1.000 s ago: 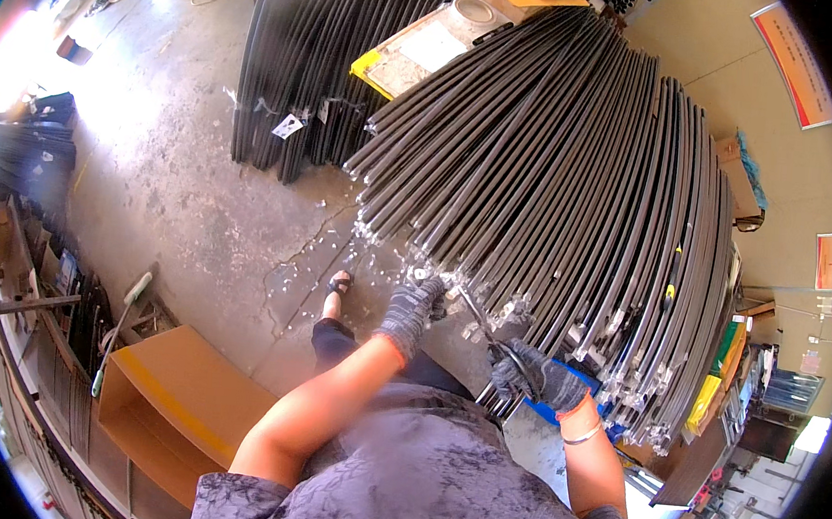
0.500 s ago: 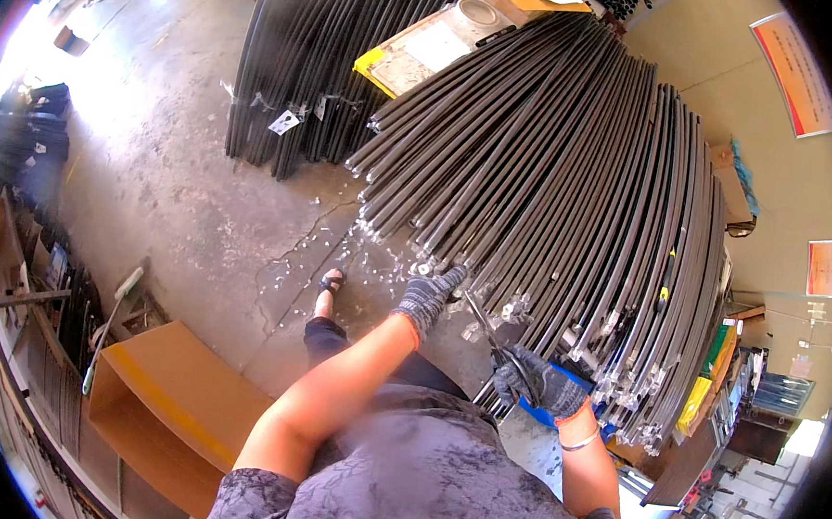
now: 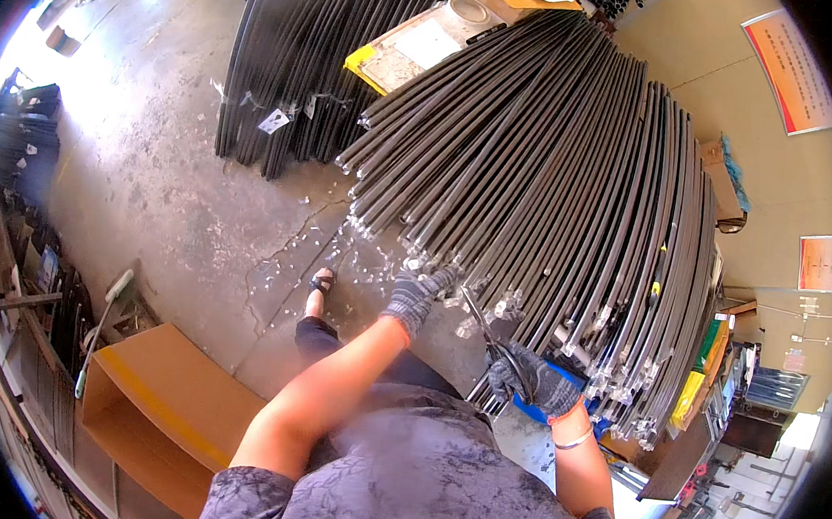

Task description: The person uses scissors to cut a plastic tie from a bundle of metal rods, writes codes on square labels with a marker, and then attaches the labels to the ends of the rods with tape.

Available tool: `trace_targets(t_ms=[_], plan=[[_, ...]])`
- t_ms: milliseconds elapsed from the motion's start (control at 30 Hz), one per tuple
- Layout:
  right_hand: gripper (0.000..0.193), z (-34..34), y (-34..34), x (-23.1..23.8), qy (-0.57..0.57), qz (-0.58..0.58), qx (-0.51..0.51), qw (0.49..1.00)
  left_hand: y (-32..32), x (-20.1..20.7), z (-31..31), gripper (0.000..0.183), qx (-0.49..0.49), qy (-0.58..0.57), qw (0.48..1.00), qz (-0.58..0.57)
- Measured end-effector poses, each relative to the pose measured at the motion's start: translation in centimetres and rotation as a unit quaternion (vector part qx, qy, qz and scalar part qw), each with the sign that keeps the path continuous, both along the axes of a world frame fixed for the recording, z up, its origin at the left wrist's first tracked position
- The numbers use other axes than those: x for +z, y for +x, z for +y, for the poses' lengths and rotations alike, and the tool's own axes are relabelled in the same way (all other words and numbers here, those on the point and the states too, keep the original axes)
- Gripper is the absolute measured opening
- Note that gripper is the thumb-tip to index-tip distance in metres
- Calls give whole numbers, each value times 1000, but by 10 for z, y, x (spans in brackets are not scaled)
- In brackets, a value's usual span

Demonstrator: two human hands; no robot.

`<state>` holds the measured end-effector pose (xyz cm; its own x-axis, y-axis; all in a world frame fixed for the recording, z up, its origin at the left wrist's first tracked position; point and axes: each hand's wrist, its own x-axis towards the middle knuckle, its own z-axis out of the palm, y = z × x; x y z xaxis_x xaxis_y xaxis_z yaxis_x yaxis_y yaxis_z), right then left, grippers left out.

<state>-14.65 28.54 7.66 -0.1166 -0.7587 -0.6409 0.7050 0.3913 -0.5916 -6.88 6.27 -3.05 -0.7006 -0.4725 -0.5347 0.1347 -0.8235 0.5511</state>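
Note:
My left hand (image 3: pixel 415 296), in a grey knit glove, is at the near ends of a wide fan of long dark rods (image 3: pixel 528 171). Its fingers are closed at one rod end; what exactly they pinch is hidden. Clear plastic film (image 3: pixel 506 304) wraps many of these ends. To the right, my right hand (image 3: pixel 544 384), gloved too, grips a pair of scissors (image 3: pixel 478 314) with dark handles. The blades point up and left, toward the rod ends close to my left fingers.
A second stack of dark rods (image 3: pixel 284 77) lies at the back left, beside a yellow-edged board (image 3: pixel 406 52). White scraps (image 3: pixel 340 245) litter the concrete floor. An open cardboard box (image 3: pixel 175 387) stands at lower left. A yellow-and-black tool (image 3: pixel 657 281) rests on the rods.
The whole view has shifted slightly, with the rods appearing a little farther left. Both hands stay near the same rod ends, and the scissors remain in my right hand.

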Motion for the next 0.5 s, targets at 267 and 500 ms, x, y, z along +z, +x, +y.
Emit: trace_targets(t_ms=[267, 500], plan=[[26, -30, -10, 15, 35, 363, 263, 893, 30, 19, 3, 34, -22, 19, 997, -76], [33, -75, -26, 10, 28, 471, 366, 802, 32, -8, 8, 36, -37, -48, 991, -118]])
